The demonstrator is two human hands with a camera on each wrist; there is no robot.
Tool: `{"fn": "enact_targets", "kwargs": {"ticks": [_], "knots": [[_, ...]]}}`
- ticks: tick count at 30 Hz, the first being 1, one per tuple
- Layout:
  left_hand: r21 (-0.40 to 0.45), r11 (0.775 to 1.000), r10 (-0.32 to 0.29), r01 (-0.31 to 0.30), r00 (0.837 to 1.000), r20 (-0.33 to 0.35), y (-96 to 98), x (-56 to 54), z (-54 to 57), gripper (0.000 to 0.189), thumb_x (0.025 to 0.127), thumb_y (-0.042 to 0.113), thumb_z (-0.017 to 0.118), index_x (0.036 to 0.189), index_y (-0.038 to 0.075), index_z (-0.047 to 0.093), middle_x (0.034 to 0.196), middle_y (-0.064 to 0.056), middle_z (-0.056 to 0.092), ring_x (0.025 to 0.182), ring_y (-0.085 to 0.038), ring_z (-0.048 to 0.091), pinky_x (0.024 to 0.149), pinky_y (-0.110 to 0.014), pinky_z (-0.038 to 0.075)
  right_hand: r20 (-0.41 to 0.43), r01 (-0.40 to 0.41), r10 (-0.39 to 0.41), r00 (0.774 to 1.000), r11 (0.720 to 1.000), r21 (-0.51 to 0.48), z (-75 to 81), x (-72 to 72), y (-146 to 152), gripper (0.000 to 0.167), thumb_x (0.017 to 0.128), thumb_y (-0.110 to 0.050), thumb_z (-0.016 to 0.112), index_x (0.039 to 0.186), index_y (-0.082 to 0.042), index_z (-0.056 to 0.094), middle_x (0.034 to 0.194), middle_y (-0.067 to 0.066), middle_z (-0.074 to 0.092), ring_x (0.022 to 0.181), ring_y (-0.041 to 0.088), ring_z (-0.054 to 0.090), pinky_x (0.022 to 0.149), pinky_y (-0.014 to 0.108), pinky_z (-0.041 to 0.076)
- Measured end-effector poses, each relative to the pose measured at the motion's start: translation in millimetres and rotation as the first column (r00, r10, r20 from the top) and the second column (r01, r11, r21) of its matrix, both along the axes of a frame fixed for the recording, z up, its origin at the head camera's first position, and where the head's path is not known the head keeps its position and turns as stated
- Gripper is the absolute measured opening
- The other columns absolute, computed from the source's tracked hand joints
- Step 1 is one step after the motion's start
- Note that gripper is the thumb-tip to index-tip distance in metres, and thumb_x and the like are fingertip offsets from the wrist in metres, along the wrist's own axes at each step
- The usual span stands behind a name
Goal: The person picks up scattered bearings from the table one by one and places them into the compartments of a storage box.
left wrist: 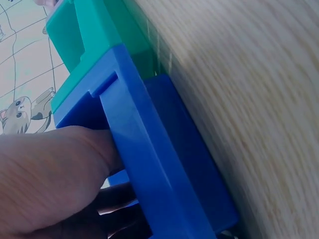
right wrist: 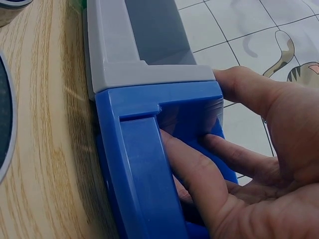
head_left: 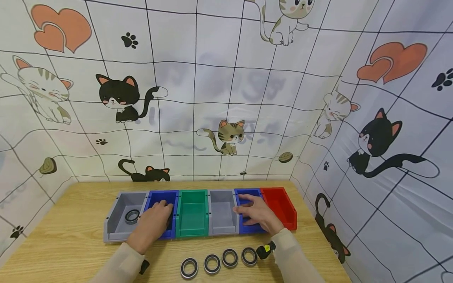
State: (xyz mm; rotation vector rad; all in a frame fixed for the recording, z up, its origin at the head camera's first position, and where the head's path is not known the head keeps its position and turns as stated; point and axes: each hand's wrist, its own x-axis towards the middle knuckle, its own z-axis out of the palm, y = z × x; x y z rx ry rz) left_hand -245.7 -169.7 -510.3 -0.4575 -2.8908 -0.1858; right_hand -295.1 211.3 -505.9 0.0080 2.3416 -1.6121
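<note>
My left hand [head_left: 155,220] reaches down into the left blue bin [head_left: 151,199]; its fingertips are hidden by the bin's walls, so whether they grip anything does not show. In the left wrist view the thumb goes behind the front wall of that blue bin [left wrist: 144,144]. Over the right blue bin [head_left: 249,192] is my right hand [head_left: 256,212], fingers spread. The right wrist view has some of its fingers [right wrist: 197,169] inside the bin and nothing visible between them. A ring-shaped ball bearing [head_left: 132,210] lies in the left grey bin [head_left: 110,220].
Several bearings [head_left: 189,275] lie in a loose row on the wooden table [head_left: 63,243] in front of the bins. A green bin [head_left: 192,214] and a grey bin [head_left: 222,212] stand between the blue ones; a red bin [head_left: 279,208] ends the row. Patterned cloth [head_left: 198,90] hangs behind.
</note>
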Motion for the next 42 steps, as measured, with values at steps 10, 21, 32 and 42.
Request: {"fn": "enact_targets", "kwargs": {"ticks": [10, 21, 32, 42], "knots": [[0.057, 0.998, 0.011, -0.013, 1.0, 0.027, -3.1, 5.8, 0.9, 0.042, 0.098, 0.007, 0.091, 0.137, -0.002, 0.077, 0.129, -0.025, 0.075, 0.112, -0.04, 0.074, 0.089, -0.058, 0.072, 0.004, 0.01, -0.01, 1.0, 1.0, 0.01, 1.0, 0.0, -1, 0.084, 0.098, -0.029, 0.097, 0.171, -0.01, 0.059, 0.142, 0.023, 0.078, 0.117, 0.036, 0.083, 0.091, 0.056, 0.075], [0.176, 0.984, -0.011, 0.018, 0.999, -0.039, -5.4, 24.5, 11.3, 0.04, 0.099, 0.004, 0.088, 0.138, 0.001, 0.079, 0.13, -0.021, 0.076, 0.115, -0.039, 0.078, 0.092, -0.055, 0.072, 0.01, 0.01, -0.01, 1.0, 1.0, 0.015, 3.9, -1.3, 1, 0.084, 0.098, -0.028, 0.097, 0.171, -0.011, 0.059, 0.143, 0.023, 0.077, 0.119, 0.038, 0.082, 0.092, 0.057, 0.074], [0.191, 0.981, 0.002, 0.026, 0.99, -0.141, 2.7, 54.7, 23.2, 0.037, 0.1, 0.015, 0.093, 0.135, 0.01, 0.083, 0.123, -0.009, 0.076, 0.106, -0.026, 0.077, 0.071, -0.035, 0.067, 0.012, 0.005, -0.005, 1.0, 1.0, 0.012, 2.7, -0.5, 0, 0.085, 0.099, -0.03, 0.097, 0.172, -0.011, 0.058, 0.144, 0.023, 0.077, 0.123, 0.041, 0.082, 0.094, 0.058, 0.074], [0.192, 0.976, -0.075, 0.1, 0.988, -0.132, 19.0, 77.0, 29.7, 0.034, 0.099, 0.021, 0.095, 0.13, 0.016, 0.083, 0.12, 0.0, 0.074, 0.105, -0.015, 0.073, 0.074, -0.027, 0.067, 0.01, 0.012, -0.012, 1.0, 1.0, 0.022, 1.8, 0.9, 0, 0.084, 0.099, -0.03, 0.097, 0.171, -0.011, 0.059, 0.143, 0.022, 0.078, 0.119, 0.038, 0.082, 0.093, 0.056, 0.074]]}}
